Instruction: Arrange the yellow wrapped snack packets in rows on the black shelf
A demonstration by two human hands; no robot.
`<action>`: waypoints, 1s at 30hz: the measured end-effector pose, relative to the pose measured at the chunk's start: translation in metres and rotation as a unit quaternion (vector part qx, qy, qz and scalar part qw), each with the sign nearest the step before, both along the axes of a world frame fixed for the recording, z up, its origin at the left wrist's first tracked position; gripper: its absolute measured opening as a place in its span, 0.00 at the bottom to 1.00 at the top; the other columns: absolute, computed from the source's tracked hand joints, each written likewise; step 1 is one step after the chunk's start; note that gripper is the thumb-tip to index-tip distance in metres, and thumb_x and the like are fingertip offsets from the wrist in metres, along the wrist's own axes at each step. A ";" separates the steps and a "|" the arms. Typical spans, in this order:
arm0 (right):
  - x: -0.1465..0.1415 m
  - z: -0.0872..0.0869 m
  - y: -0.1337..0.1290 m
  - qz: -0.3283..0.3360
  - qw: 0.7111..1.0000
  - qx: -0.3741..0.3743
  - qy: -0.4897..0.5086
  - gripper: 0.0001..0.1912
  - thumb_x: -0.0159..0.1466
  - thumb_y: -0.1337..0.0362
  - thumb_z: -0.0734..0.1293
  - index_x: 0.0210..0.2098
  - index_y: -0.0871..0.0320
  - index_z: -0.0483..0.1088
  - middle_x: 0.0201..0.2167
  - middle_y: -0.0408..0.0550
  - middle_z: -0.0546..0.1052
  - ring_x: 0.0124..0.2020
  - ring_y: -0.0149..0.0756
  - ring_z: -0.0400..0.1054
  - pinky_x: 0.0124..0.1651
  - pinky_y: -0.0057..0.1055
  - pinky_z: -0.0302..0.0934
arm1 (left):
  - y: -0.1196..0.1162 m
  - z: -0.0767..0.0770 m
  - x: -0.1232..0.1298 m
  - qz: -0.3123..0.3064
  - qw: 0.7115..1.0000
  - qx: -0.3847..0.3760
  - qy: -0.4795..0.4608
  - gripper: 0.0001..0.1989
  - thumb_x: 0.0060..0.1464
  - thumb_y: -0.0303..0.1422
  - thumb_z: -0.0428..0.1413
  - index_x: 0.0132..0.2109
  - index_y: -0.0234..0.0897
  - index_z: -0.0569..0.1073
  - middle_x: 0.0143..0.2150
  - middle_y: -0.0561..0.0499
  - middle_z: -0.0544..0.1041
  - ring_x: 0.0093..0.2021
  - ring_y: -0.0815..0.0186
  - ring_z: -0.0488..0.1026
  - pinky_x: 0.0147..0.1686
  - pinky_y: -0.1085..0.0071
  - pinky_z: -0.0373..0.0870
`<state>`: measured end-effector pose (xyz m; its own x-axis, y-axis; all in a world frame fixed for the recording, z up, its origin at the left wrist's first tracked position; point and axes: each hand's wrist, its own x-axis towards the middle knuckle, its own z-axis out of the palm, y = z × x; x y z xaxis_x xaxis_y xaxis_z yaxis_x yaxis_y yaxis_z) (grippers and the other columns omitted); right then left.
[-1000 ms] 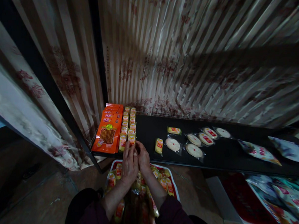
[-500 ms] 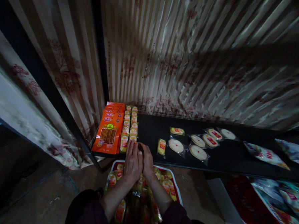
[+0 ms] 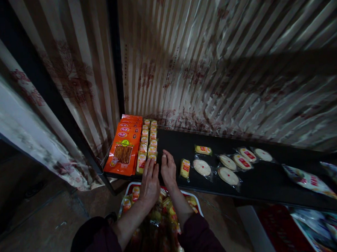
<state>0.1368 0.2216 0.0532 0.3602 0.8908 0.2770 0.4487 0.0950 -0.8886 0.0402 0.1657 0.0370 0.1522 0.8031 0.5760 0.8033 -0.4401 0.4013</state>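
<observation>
Two rows of small yellow wrapped cakes (image 3: 154,142) run from back to front on the black shelf. My left hand (image 3: 149,184) lies at the front end of the right row, its fingers stretched out and touching the nearest cake, which they partly cover. A little to the right, my right hand (image 3: 168,171) is over the shelf surface, its fingers extended and slightly bent, apart from the row. I see nothing held in it. Below both forearms is a white-rimmed tray (image 3: 200,209) filled with more yellow wrapped cakes (image 3: 126,204).
Orange snack packets (image 3: 122,149) overlap left of the rows. Two loose yellow cakes (image 3: 184,168) and several round white wrapped pastries (image 3: 202,167) lie to the right, then bags (image 3: 309,180). A dark shelf post (image 3: 115,53) and striped curtain (image 3: 210,63) stand behind.
My right hand has moved away from my left hand and to the right, leaving a gap between them. My left hand stays at the front of the row, slightly lower.
</observation>
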 end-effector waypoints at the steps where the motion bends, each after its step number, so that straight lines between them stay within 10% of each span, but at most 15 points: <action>1: 0.000 0.002 0.005 0.005 1.000 -0.009 0.017 0.26 0.65 0.51 0.53 0.52 0.60 0.68 0.54 0.55 0.71 0.56 0.39 0.63 0.62 0.42 0.52 | -0.001 0.002 0.000 0.006 1.000 0.001 0.018 0.22 0.57 0.20 0.41 0.57 0.30 0.66 0.63 0.38 0.64 0.68 0.56 0.50 0.58 0.51 0.65; 13: -0.002 -0.004 0.072 0.085 0.972 -0.047 0.213 0.36 0.64 0.40 0.50 0.63 0.57 0.58 0.66 0.48 0.57 0.67 0.37 0.48 0.68 0.39 0.43 | 0.006 0.020 0.000 0.046 0.995 -0.009 0.089 0.27 0.56 0.29 0.48 0.63 0.29 0.59 0.66 0.37 0.58 0.69 0.51 0.45 0.64 0.44 0.48; 23: -0.013 -0.012 0.080 0.121 0.969 -0.046 0.213 0.34 0.65 0.41 0.51 0.61 0.53 0.61 0.61 0.45 0.66 0.62 0.38 0.59 0.64 0.38 0.53 | 0.012 0.012 0.001 0.055 0.995 0.006 0.081 0.28 0.55 0.24 0.45 0.63 0.30 0.58 0.66 0.40 0.59 0.69 0.56 0.48 0.65 0.47 0.46; 30: 0.001 -0.021 0.096 0.108 0.969 -0.041 0.219 0.39 0.64 0.39 0.49 0.65 0.56 0.54 0.66 0.47 0.56 0.67 0.35 0.48 0.67 0.37 0.45 | 0.014 0.011 0.001 0.057 0.996 0.013 0.072 0.29 0.56 0.26 0.46 0.65 0.31 0.54 0.66 0.41 0.58 0.68 0.56 0.49 0.65 0.47 0.46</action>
<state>0.1375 0.3180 0.0320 0.2300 0.9711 0.0645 0.0043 0.0653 -0.9979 0.0412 0.1794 0.0480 0.1446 0.8046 0.5759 0.8970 -0.3523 0.2669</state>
